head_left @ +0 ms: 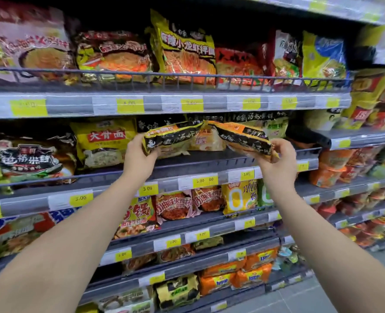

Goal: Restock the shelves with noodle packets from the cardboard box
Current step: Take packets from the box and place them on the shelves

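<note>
Supermarket shelving fills the view. 2 alike, the left packet (171, 137) and right packet (245, 138) hover above the front edge of the middle shelf (209, 159); the left hand (139, 154) and right hand (279, 159) each have fingers clasped round an outer end. Best pushed back upright beside matching stock (252, 116).

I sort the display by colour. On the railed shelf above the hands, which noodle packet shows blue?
The yellow packet at the right end of the railed shelf: its upper part is blue, while the others show none.
</note>
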`<state>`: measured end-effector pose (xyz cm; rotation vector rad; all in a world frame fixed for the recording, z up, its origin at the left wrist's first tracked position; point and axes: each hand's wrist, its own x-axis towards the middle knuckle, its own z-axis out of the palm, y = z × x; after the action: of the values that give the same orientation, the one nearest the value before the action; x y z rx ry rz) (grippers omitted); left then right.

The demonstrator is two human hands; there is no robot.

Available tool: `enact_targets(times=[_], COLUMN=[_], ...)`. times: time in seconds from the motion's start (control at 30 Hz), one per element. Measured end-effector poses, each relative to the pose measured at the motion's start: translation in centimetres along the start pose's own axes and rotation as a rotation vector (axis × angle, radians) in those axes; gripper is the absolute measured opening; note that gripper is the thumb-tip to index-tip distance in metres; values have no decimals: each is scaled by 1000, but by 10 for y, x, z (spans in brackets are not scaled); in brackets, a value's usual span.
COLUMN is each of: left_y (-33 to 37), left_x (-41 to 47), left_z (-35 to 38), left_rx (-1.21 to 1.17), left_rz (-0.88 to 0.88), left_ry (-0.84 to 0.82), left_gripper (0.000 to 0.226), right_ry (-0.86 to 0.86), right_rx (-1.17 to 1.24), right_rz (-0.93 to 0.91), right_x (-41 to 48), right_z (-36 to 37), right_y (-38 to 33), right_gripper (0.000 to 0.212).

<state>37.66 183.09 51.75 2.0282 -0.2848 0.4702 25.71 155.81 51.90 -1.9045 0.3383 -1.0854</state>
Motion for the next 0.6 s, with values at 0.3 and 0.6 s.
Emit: enact_targets(times=[0.3,0.6], left_y=[-16,-19], left_x=[58,60], left_z=[20,24], left_rx=[164,417], left_rz=[-273,-199], left_ry=[-52,243], left_gripper=[72,39], right_ry=[-97,-229], right_rx=[-51,-24], right_rz=[71,231], right_x=[48,96], right_z=[51,90], right_y=[34,49], right_gripper=[43,30])
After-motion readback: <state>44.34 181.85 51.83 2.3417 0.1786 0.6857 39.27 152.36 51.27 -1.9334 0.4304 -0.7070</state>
